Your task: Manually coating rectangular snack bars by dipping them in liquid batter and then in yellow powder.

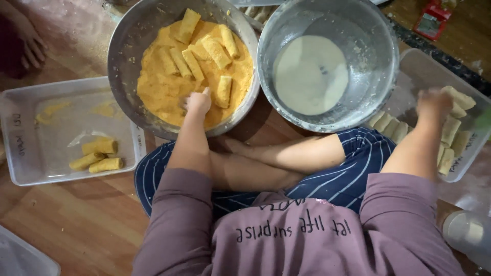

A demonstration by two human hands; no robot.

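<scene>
My left hand (pixel 197 102) rests in the orange breadcrumbs of a metal bowl (pixel 123 56), its fingers closed beside a crumb-coated roll (pixel 223 91); whether it grips anything I cannot tell. Several coated rolls lie on the crumbs. My right hand (pixel 433 105) reaches into a clear plastic tray (pixel 419 69) at the right, fingers around a pale uncoated roll (pixel 459 97) among several more. Between the two stands a second metal bowl (pixel 376 46) holding white batter (pixel 310 74).
A clear tray (pixel 30 102) at the left holds three coated rolls (pixel 97 156). Another person's hand (pixel 28 43) rests at the top left. A white bottle (pixel 468 232) lies at the lower right, a plastic container corner (pixel 20 258) at the lower left. My crossed legs lie below the bowls.
</scene>
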